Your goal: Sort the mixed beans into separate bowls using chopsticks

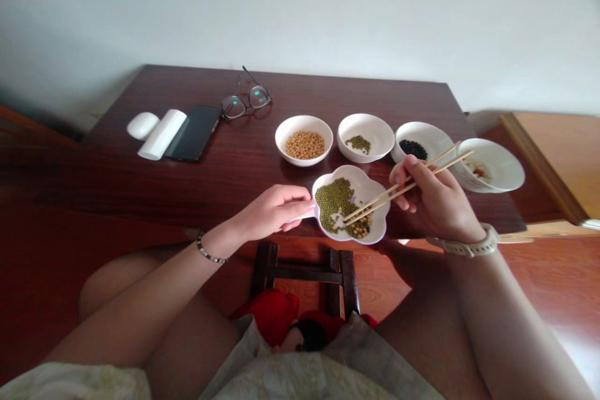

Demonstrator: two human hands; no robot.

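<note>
My left hand [284, 207] is closed around the handle of a white flower-shaped bowl [370, 184] at the table's front edge. Inside the bowl lie many green mung beans [332, 200], with yellow and dark beans mixed together at its lower right. In my right hand [429, 197] is a pair of wooden chopsticks [398, 192]. Their tips reach down among the beans; whether they pinch one I cannot tell. Behind stand a bowl [304, 122] of soybeans, a bowl [375, 127] with a few mung beans, a bowl [434, 134] of black beans, and a bowl [506, 165] with pale and reddish bits.
On the left of the dark wooden table [187, 84] are glasses [246, 103], a black phone [194, 132], a white cylinder [163, 134] and a white rounded case [142, 125]. A wall rises behind. A lighter wooden piece of furniture [557, 156] stands at the right.
</note>
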